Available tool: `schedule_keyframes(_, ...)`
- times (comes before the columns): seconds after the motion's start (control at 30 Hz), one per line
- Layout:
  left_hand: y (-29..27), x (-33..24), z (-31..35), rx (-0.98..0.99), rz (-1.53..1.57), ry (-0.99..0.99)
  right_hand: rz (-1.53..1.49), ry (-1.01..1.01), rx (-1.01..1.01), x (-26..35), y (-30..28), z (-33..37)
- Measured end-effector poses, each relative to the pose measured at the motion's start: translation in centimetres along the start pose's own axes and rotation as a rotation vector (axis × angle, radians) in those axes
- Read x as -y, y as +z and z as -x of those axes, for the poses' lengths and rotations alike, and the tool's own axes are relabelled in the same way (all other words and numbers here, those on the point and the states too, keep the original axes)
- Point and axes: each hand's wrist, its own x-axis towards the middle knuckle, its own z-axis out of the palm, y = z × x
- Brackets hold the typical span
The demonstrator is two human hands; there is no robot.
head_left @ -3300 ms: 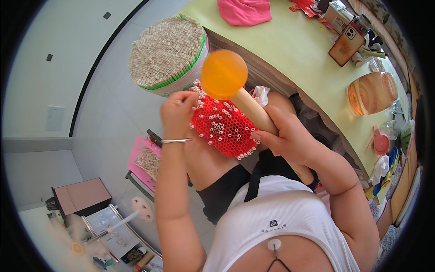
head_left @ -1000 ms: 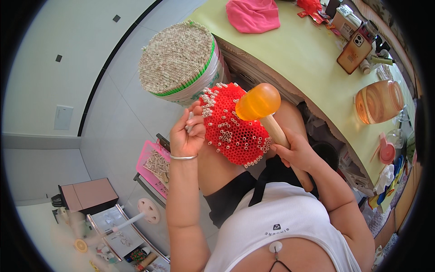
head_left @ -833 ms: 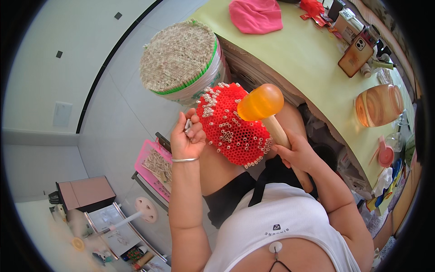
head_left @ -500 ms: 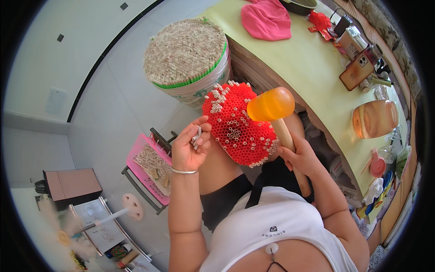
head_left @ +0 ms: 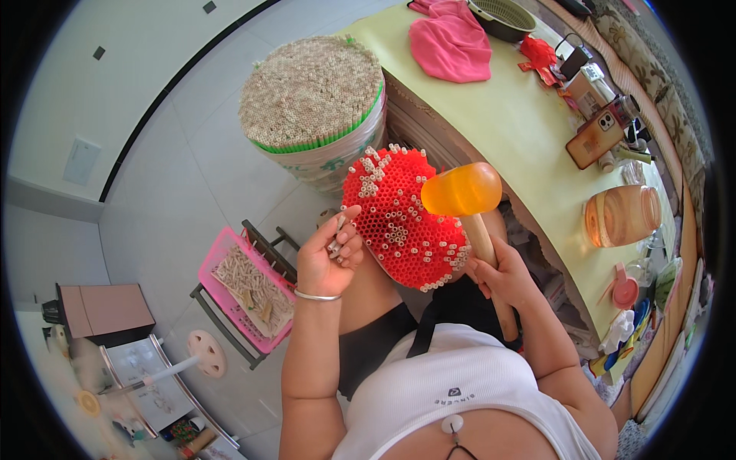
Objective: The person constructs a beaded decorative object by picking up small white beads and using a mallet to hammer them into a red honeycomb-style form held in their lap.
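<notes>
My left hand (head_left: 328, 257) has its fingers curled round several short whitish tubes (head_left: 336, 244), beside the left edge of a red honeycomb-like bundle (head_left: 387, 203). White tube ends stick out of some of the bundle's holes, mostly at its upper left, its middle and its lower right rim. My right hand (head_left: 506, 272) grips the wooden handle of a mallet (head_left: 461, 190). The mallet's amber, translucent head is above the right part of the bundle; I cannot tell if they touch. The bundle is at my knees, and its underside is hidden.
A wrapped round bundle of beige-ended green tubes (head_left: 310, 96) stands beyond. At left, a pink basket (head_left: 211, 264) of loose tubes sits on a dark frame. The yellow-green table (head_left: 529, 138) at right bears a jar of amber liquid (head_left: 622, 216), a phone (head_left: 596, 139) and a pink cloth (head_left: 452, 42).
The whole view has shifted slightly. My left hand's fingers have changed pose a little around the tubes, its forefinger now stretched more toward the red bundle. My right hand still holds the mallet.
</notes>
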Motion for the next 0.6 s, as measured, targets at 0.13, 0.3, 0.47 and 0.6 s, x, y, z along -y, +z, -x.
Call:
schedule_keyframes(0.13, 1.5, -1.0, 0.2, 0.043, -0.199, 0.045, -0.018, -0.005, 0.008, -0.3, -0.3, 0.0)
schedule_keyframes(0.3, 3.4, -1.4, -1.6, -0.007, -0.945, 0.294, -0.037, 0.003, 0.030, -0.5, -0.7, -0.2)
schedule_keyframes(0.47, 6.2, -0.3, -5.6, 0.108, -2.020, 0.853, -0.039, 0.030, 0.030, -0.3, -0.8, -0.3)
schedule_keyframes(0.6, 6.5, 0.5, -8.1, 0.205, -2.181, 0.807, -0.065, 0.024, 0.046, -0.1, -1.3, -0.2)
